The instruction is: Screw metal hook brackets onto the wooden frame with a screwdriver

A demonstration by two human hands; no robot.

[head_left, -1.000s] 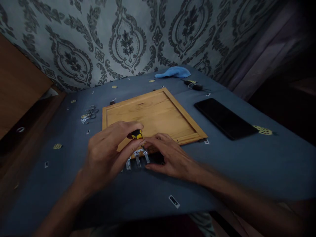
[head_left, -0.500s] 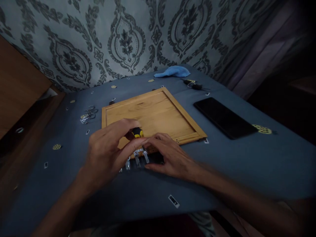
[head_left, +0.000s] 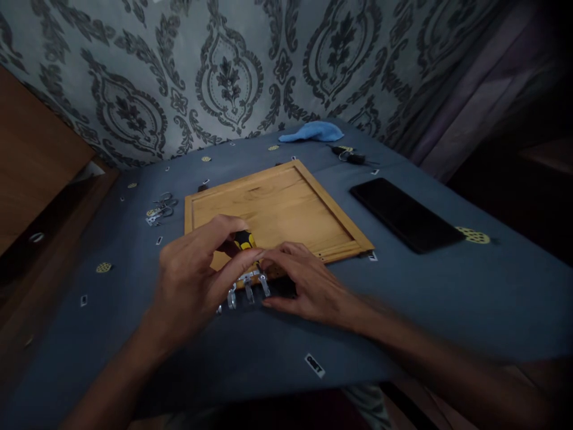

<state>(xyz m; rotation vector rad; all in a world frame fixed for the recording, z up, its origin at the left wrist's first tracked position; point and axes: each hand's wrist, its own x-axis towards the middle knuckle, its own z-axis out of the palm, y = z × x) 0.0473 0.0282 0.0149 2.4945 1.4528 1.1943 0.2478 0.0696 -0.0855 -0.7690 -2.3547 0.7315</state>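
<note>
My left hand (head_left: 190, 272) is closed on a screwdriver (head_left: 245, 240) with a black and yellow handle, which leans over the near edge of a framed wooden panel (head_left: 268, 203). The screwdriver's tip is largely hidden by fingers. Along that edge runs a row of silvery metal hooks (head_left: 249, 289), several of them jutting toward me. My right hand (head_left: 308, 280) lies at the edge with its fingers over the panel, nearest the rightmost hook (head_left: 264, 285). Its thumb is stretched out apart from the index finger, and no held thing shows between them.
Loose metal hooks (head_left: 162, 206) lie left of the panel. On the right rests a black phone (head_left: 407, 215). Farther back are a small dark object with a ring (head_left: 351, 156) and a blue cloth (head_left: 313, 131). A patterned wall and a wooden cabinet (head_left: 40, 161) border the blue-grey tablecloth (head_left: 250, 352).
The screwdriver's handle has tilted slightly to the left, and more of its yellow part shows. My right hand and the panel stay almost where they were.
</note>
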